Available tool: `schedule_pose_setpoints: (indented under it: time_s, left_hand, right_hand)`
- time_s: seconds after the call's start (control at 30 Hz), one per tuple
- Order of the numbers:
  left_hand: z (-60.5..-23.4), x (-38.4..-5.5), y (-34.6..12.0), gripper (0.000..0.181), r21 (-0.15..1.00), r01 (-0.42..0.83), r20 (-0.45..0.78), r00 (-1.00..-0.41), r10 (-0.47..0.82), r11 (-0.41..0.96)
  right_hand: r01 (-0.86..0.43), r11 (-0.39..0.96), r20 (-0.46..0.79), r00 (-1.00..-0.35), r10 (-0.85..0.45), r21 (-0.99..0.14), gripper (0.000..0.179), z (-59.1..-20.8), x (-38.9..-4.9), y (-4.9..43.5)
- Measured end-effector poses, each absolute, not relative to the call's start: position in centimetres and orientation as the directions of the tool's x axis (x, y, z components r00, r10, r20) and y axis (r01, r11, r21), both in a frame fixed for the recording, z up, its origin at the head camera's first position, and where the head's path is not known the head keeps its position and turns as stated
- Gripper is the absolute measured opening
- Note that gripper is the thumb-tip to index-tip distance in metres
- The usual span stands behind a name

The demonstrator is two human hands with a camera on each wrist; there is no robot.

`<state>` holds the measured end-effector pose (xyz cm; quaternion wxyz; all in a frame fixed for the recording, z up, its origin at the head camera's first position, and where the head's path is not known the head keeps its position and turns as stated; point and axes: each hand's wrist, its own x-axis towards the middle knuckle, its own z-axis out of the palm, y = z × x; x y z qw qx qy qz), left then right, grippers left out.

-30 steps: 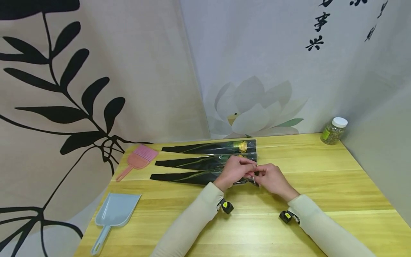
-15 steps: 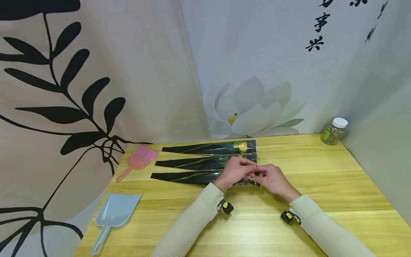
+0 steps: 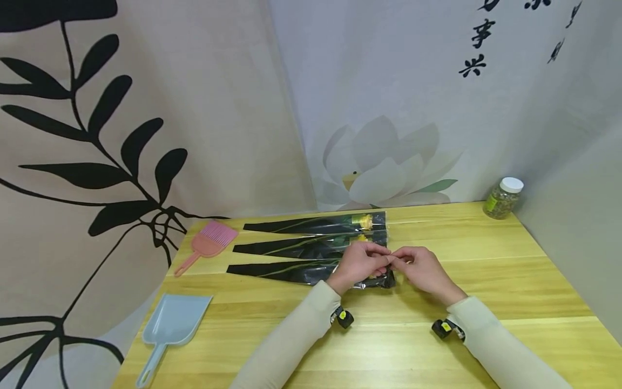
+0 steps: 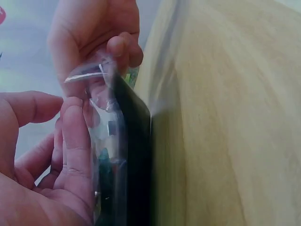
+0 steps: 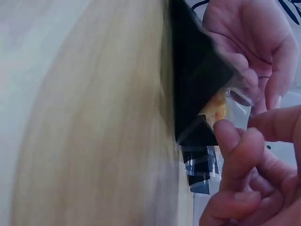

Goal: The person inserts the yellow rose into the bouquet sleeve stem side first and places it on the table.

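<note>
Three tapered black-and-clear flower sleeves lie side by side, narrow ends to the left. Yellow flowers show in the far sleeve and the middle sleeve. At the wide end of the nearest sleeve, my left hand and right hand meet fingertip to fingertip. Both pinch its clear film between thumb and fingers; the exact grip is partly hidden. In the right wrist view, the black backing stands up beside my fingers, and a yellow-orange flower shows behind it.
On the wooden table, a pink brush and a light-blue dustpan lie at the left. A white-lidded jar stands at the back right corner. Printed cloth hangs behind the table.
My right hand has shifted slightly right, and its wrist has moved outward. The nearest sleeve's wide end shows more crumpled black wrap below my fingers. The head view has shifted slightly.
</note>
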<state>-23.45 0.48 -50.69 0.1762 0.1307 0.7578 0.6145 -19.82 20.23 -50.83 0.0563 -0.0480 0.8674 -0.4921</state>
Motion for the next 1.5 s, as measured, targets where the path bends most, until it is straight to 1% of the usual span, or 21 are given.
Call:
schedule_pose_setpoints:
  time_s: [0.13,0.23,0.3,0.4,0.57,0.77,0.9,1.07,1.27,1.5]
  left_hand:
    - [-50.5,-23.3,0.2,0.014,0.978,-0.028,-0.115,-0.899,0.423,0.207]
    - [-50.1,-23.2,-0.5,0.014,0.978,-0.008,-0.1,-0.894,0.436,0.208]
    - [-49.7,-23.1,-1.2,0.018,0.972,0.03,-0.078,-0.893,0.444,0.231]
    - [-49.2,-23.0,-2.3,0.024,0.945,0.105,-0.047,-0.894,0.445,0.31]
    - [-49.0,-23.1,-4.6,0.031,0.882,0.194,-0.021,-0.894,0.447,0.43]
    - [-49.0,-22.8,-7.6,0.046,0.762,0.303,-0.015,-0.875,0.484,0.572]
    - [-49.0,-22.5,-9.1,0.055,0.665,0.358,-0.014,-0.871,0.49,0.656]
    - [-49.4,-22.2,-10.2,0.056,0.596,0.359,-0.034,-0.883,0.469,0.718]
    - [-50.0,-22.1,-10.7,0.047,0.545,0.353,-0.031,-0.898,0.44,0.76]
    - [-50.4,-22.2,-11.0,0.032,0.533,0.365,0.007,-0.904,0.427,0.764]
  right_hand:
    - [-0.015,0.521,-0.051,-0.992,-0.111,-0.853,0.025,-50.8,-19.7,20.4]
    - [0.007,0.499,-0.063,-0.993,-0.096,-0.866,0.032,-50.7,-19.7,20.4]
    - [0.025,0.472,-0.078,-0.993,-0.091,-0.881,0.038,-50.7,-19.6,20.3]
    - [0.066,0.434,-0.113,-0.99,-0.083,-0.899,0.045,-50.7,-19.5,20.1]
    - [0.134,0.389,-0.178,-0.981,-0.079,-0.911,0.049,-50.5,-19.1,19.7]
    - [0.197,0.379,-0.253,-0.962,-0.103,-0.904,0.057,-50.6,-18.5,19.3]
    - [0.194,0.392,-0.262,-0.957,-0.127,-0.899,0.052,-50.7,-18.1,18.9]
    - [0.145,0.392,-0.226,-0.959,-0.17,-0.909,0.04,-51.0,-17.7,18.5]
    - [0.116,0.376,-0.193,-0.966,-0.172,-0.919,0.027,-51.5,-17.8,18.7]
    - [0.106,0.357,-0.178,-0.968,-0.175,-0.928,0.027,-51.6,-17.6,19.3]
